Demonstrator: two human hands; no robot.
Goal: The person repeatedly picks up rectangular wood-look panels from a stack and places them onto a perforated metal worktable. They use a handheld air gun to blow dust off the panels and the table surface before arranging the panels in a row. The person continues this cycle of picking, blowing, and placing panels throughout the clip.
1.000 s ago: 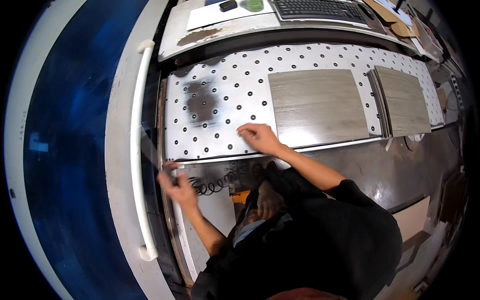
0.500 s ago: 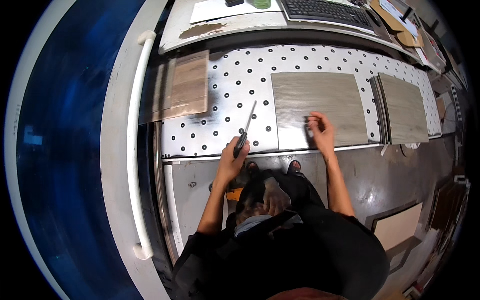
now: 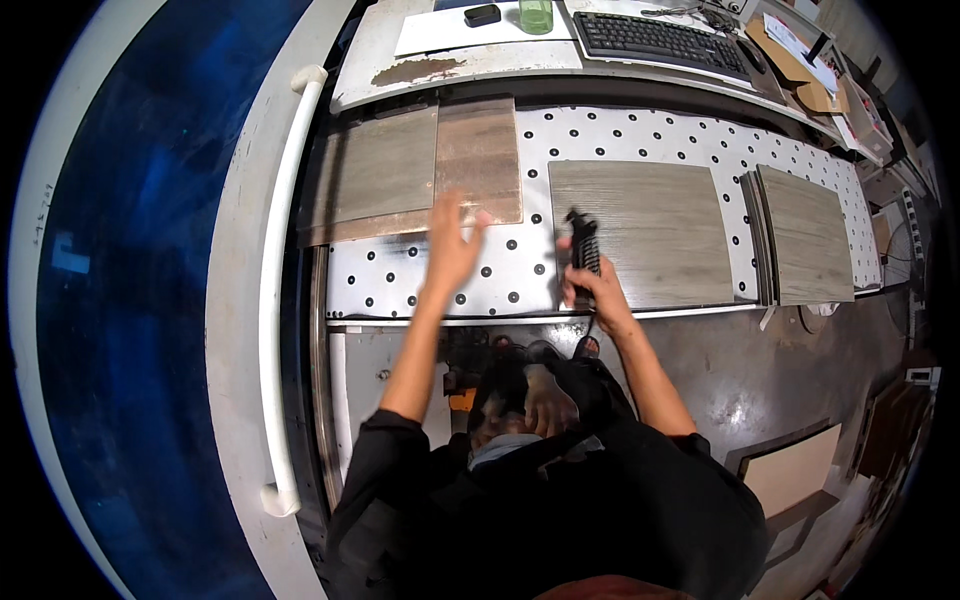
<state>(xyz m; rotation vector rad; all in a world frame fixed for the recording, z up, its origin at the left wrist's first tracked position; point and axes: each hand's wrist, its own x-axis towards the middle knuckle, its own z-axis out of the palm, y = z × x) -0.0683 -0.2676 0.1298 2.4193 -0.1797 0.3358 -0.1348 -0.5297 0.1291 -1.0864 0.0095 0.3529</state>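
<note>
My left hand [image 3: 455, 245], blurred by motion, is at the near edge of a shiny brownish plate [image 3: 480, 160]. Its fingers look stretched out with the thumb apart, and I cannot tell whether it touches the plate. On that plate lies a grey-brown wood-grain panel [image 3: 385, 165]. My right hand [image 3: 600, 290] grips a black hand tool [image 3: 584, 245] with a ribbed body, held upright; its exact kind is unclear. Behind this tool, a second wood-grain panel [image 3: 650, 230] lies flat on the white table [image 3: 400, 290] dotted with black studs.
Several stacked wood-grain panels [image 3: 810, 235] lie at the right end. Beyond the table, a shelf carries a black keyboard [image 3: 660, 45], a green glass [image 3: 536, 15] and papers [image 3: 800, 55]. On the left, a white bar handle [image 3: 275, 300] runs along a machine with a dark blue surface [image 3: 140, 250].
The brownish plate and its panel now reach farther right on the table. My left hand, which held a black-handled tool with a thin metal rod, no longer holds it; my right hand now grips a black tool.
</note>
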